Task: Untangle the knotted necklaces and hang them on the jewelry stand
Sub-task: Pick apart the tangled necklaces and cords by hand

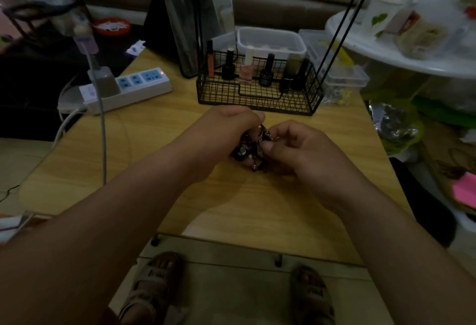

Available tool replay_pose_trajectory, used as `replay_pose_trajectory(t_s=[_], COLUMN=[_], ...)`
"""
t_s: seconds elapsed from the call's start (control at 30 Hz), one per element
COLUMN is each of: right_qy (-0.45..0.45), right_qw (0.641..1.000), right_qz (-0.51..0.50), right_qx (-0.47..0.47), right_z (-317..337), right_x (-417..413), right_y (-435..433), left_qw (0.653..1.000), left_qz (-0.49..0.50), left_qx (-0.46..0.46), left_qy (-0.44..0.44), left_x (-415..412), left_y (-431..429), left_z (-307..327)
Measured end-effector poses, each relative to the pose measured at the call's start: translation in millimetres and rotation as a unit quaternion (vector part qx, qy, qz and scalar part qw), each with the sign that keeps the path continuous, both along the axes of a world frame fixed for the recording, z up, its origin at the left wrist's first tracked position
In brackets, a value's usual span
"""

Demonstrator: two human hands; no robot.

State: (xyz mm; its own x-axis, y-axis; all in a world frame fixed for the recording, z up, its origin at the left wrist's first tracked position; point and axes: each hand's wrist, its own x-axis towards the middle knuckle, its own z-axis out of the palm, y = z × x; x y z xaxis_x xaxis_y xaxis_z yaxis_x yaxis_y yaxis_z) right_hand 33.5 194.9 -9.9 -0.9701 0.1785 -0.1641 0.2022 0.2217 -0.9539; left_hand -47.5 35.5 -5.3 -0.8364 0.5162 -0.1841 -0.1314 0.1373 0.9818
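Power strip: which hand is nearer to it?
Left. The left hand sits to the right of the power strip, nearer the person, gripping the necklace tangle; the right hand pinches the tangle from farther right.

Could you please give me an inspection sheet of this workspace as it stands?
Surface: light wooden tabletop, dimly lit.
Job's things: dark tangled necklace bundle, held just above the tabletop.
Clutter: black wire basket of nail polish bottles; clear plastic boxes behind it.
Grippers: left hand and right hand both grip the bundle.
Cables: white power strip, grey cable running past it.
Surroundings: white round tray at right.
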Motion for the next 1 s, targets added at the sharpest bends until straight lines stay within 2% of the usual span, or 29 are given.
replay_pose_trajectory(t_s=[0.07, 0.13, 0.2, 0.33, 0.4, 0.5, 0.67, 0.83, 1.0], right_qy=[-0.002, 0.0, 0.006, 0.003, 0.006, -0.001, 0.019, 0.047, 0.043], right_qw=[0.999, 0.988, 0.972, 0.965, 0.971, 0.989, 0.995, 0.996, 0.996], right_qz=[-0.016, -0.043, -0.063, -0.065, -0.046, -0.017, -0.064, -0.072, -0.077], right_qx=[-0.037, -0.15, -0.225, -0.255, -0.236, -0.147, -0.074, -0.031, -0.017], right_z=[0, 3, 4, 1, 2, 3, -2, -5, -1], right_x=[-1, -2, -3, -6, -5, -2, -3, -3, -3], right_y=[2, 4, 4, 5, 7, 7, 9, 5, 3], left_qw=[1.0, 0.999, 0.999, 0.997, 0.997, 0.997, 0.994, 0.989, 0.987], left_qz=[0.001, -0.018, -0.041, -0.073, -0.07, -0.065, -0.084, -0.072, -0.056], left_qx=[0.008, 0.005, -0.016, -0.037, -0.028, -0.003, -0.025, -0.086, -0.109], left_qy=[-0.028, -0.045, -0.022, 0.019, 0.029, 0.045, 0.069, 0.093, 0.103], left_x=[-3, -5, -5, -2, -1, -1, -1, -1, 0], left_y=[-1, -4, -7, -10, -11, -12, -12, -10, -10], left_z=[1, 0, -2, -4, -3, 0, 1, -4, -6])
